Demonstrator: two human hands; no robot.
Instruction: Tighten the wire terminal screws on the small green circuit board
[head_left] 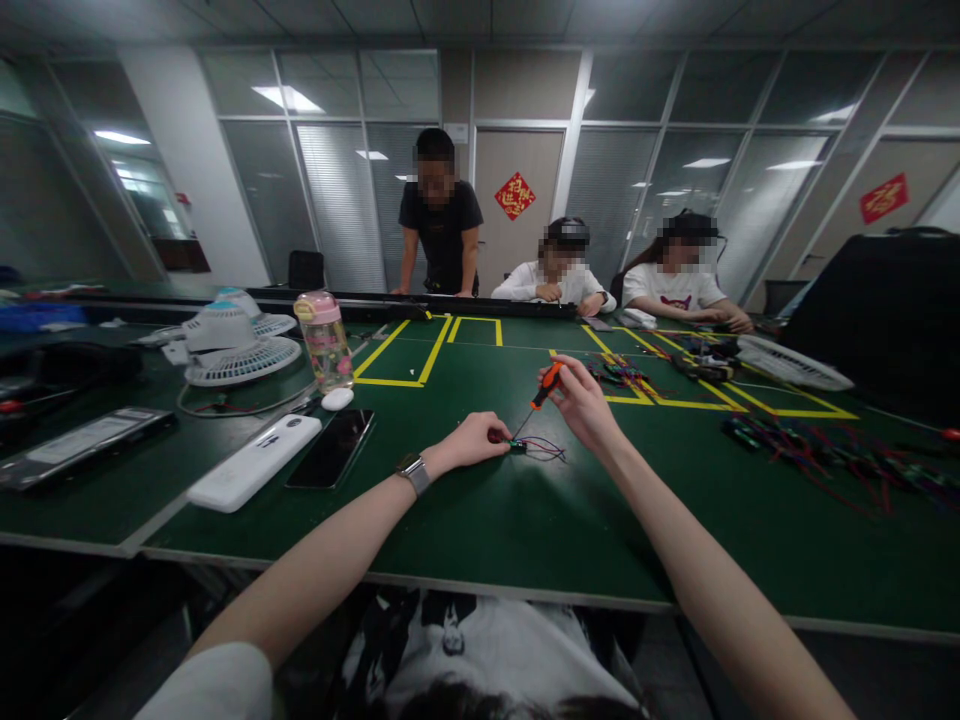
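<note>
My right hand (577, 392) is closed around the orange and black handle of a screwdriver (551, 380). The thin shaft slants down to the left, its tip at a small green circuit board (518, 445) on the table. Fingers of my left hand (478, 440) pinch the left end of that board and hold it down. Thin red, blue and dark wires (546, 450) loop out from the board to the right. Whether the tip sits in a screw is too small to tell.
On the green table (450, 530), a black phone (331, 450), white power bank (256, 462), bottle (324, 345) and white fan parts (240, 345) stand left. Wired boards (847, 460) lie right, a black bag (874, 320) beyond. Three people are across the table.
</note>
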